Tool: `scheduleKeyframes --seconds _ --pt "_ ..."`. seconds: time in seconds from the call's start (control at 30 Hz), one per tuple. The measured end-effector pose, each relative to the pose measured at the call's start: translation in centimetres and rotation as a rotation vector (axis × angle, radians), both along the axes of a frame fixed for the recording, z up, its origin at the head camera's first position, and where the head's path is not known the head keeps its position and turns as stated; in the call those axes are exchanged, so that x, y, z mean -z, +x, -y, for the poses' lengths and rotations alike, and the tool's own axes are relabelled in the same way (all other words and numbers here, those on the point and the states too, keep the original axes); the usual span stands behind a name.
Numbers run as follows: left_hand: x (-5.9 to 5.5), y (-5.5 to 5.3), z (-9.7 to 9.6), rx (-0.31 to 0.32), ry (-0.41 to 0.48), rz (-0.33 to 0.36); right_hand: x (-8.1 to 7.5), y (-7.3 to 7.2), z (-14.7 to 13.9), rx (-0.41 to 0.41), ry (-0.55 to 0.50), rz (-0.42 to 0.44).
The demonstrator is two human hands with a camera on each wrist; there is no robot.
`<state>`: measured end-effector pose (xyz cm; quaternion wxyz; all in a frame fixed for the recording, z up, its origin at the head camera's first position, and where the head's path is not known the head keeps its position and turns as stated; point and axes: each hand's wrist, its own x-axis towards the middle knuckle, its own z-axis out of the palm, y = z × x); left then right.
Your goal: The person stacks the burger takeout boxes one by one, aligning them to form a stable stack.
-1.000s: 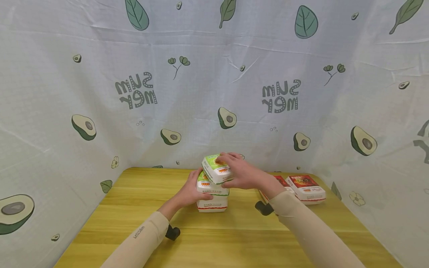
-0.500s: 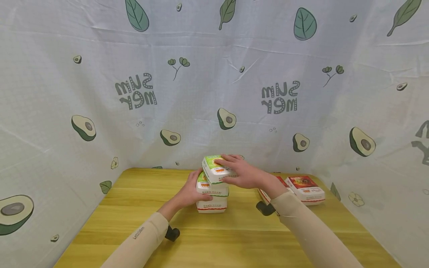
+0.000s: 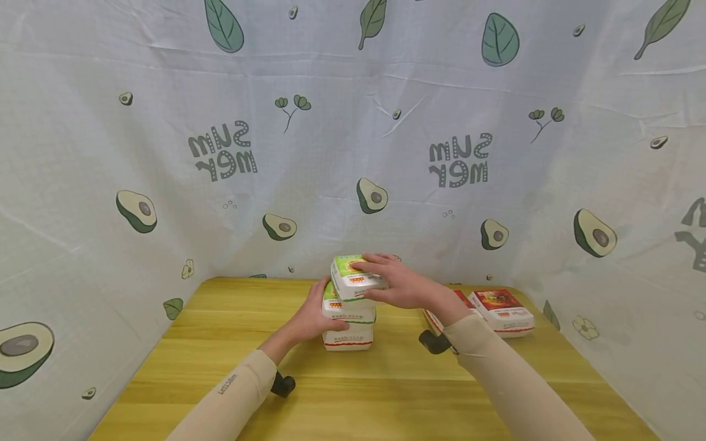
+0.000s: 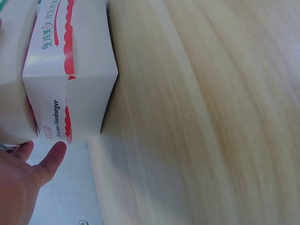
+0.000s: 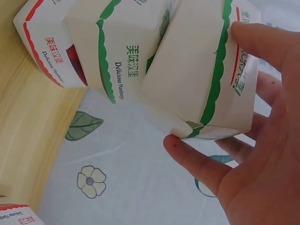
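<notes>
A red-trimmed white burger box (image 3: 349,340) stands on the wooden table, with a green-trimmed burger box (image 3: 361,314) stacked on it. My left hand (image 3: 309,315) grips this stack from the left, thumb across the front near the seam between the two boxes. Above them, my right hand (image 3: 399,285) holds another green-topped burger box (image 3: 342,280), its fingers over the lid and its thumb at the lower front. In the right wrist view this upper box (image 5: 185,65) sits tilted against the middle box (image 5: 129,35). The left wrist view shows fingertips right at the bottom box (image 4: 86,89).
Two red-topped burger boxes lie on the right of the table (image 3: 419,392); the right forearm partly covers one, and the other box (image 3: 503,312) shows fully. A patterned cloth (image 3: 331,153) hangs behind the table and at both sides.
The upper green box has turned slightly in my right hand, so its front faces me more squarely over the stack. The left hand keeps its grip on the stack.
</notes>
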<state>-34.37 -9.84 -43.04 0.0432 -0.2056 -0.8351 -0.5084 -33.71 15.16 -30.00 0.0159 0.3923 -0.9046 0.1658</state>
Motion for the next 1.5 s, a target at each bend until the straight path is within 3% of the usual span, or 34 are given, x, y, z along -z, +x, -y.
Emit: scheduleKeyframes --seconds 0.67,1.03,1.17,1.5 --pt "0.0 -0.2 -0.1 0.085 0.138 0.002 0.7 -0.6 1.4 0.093 -0.010 -0.099" --pt "0.0 -0.2 -0.2 0.080 0.149 0.003 0.5 -0.4 2.1 0.119 0.002 -0.160" --pt "-0.3 0.0 -0.1 0.108 0.169 0.004 0.6 -0.3 2.5 0.138 0.023 -0.181" --pt "0.3 -0.2 -0.2 0.143 0.203 -0.009 0.8 -0.2 3.2 0.164 0.050 -0.201"
